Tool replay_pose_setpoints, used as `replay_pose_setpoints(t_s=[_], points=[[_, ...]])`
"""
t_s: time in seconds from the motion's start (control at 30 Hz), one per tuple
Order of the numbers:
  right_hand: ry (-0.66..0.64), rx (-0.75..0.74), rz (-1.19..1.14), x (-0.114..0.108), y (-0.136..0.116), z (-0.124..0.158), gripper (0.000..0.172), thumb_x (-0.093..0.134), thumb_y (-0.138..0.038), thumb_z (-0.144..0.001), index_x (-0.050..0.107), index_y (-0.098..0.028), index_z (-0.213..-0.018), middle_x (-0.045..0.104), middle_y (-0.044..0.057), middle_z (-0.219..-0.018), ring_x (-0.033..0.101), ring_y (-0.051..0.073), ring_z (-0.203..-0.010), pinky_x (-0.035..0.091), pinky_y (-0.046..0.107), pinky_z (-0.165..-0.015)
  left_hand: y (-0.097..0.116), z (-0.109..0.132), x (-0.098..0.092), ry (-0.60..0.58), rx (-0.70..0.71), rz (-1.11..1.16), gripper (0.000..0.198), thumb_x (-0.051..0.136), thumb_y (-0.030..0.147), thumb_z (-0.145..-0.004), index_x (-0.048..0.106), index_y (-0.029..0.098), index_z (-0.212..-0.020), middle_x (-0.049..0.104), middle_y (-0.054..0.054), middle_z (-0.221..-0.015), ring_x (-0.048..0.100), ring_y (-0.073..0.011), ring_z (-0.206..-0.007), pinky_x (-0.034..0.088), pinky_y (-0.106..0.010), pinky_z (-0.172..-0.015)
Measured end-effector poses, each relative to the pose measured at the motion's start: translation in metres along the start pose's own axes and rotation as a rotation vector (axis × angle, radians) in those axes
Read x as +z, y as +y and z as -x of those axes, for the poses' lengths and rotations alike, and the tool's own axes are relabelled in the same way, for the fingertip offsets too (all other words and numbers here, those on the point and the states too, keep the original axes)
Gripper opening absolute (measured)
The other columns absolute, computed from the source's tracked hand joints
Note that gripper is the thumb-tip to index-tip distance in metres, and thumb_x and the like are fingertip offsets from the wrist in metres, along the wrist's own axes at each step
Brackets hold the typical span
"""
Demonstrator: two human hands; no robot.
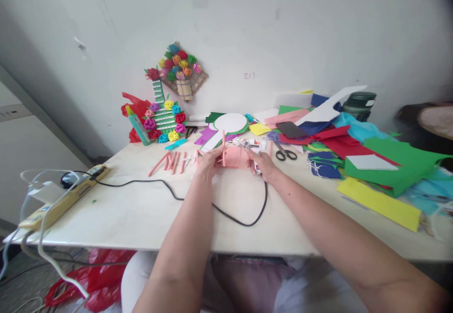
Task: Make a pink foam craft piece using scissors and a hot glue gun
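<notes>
Both my hands are at a piece of pink craft sheet [236,157] above the white table. My left hand [211,160] grips its left end, where a thin pink strip or roll stands upright. Closed on the right end is my right hand [262,164]; the exact hold of its fingers is partly hidden. Several slim pink rolls [173,162] lie to the left of my left hand. Just behind the sheet is a white device [259,145], mostly covered, and a black cable loops across the table in front. Black-handled scissors [286,154] rest to the right.
A yellow power strip [65,197] with cords lies at the left edge. Behind stand a green glue bottle [138,127] and a flower-trimmed guitar shape [164,115]. A white-and-green round cutout [230,123], a phone [290,129] and heaped coloured sheets [399,162] fill the back and right.
</notes>
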State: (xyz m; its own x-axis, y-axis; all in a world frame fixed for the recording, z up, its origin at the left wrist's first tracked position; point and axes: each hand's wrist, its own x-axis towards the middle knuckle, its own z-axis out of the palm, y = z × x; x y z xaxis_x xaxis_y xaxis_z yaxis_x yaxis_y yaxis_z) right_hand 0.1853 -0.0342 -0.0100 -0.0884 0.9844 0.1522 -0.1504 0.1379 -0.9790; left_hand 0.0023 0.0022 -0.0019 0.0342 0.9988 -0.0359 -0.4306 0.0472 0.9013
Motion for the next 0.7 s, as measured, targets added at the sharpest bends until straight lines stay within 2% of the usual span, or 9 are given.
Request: replay_pose_setpoints(t_s=[0.23, 0.7], points=[[0.008, 0.021, 0.026, 0.0008, -0.0008, 0.0003, 0.047, 0.062, -0.060, -0.065, 0.049, -0.016, -0.056, 0.054, 0.000, -0.046, 0.039, 0.006, -0.027, 0.025, 0.020, -0.027, 0.0028, 0.0030, 0.0025, -0.021, -0.023, 0.020, 0.023, 0.075, 0.024, -0.055, 0.068, 0.012, -0.073, 0.057, -0.001, -0.056, 0.051, -0.0089, -0.049, 0.037, -0.021, -0.044], [0.010, 0.027, 0.026, 0.0027, -0.0044, 0.0029, 0.048, 0.064, -0.059, -0.064, 0.051, -0.014, -0.051, 0.053, 0.000, -0.045, 0.039, 0.005, -0.027, 0.028, 0.020, -0.028, -0.0001, 0.0005, 0.0005, -0.026, -0.016, 0.007, 0.026, 0.077, 0.025, -0.051, 0.068, 0.012, -0.072, 0.060, -0.002, -0.060, 0.053, -0.0095, -0.052, 0.037, -0.021, -0.044]])
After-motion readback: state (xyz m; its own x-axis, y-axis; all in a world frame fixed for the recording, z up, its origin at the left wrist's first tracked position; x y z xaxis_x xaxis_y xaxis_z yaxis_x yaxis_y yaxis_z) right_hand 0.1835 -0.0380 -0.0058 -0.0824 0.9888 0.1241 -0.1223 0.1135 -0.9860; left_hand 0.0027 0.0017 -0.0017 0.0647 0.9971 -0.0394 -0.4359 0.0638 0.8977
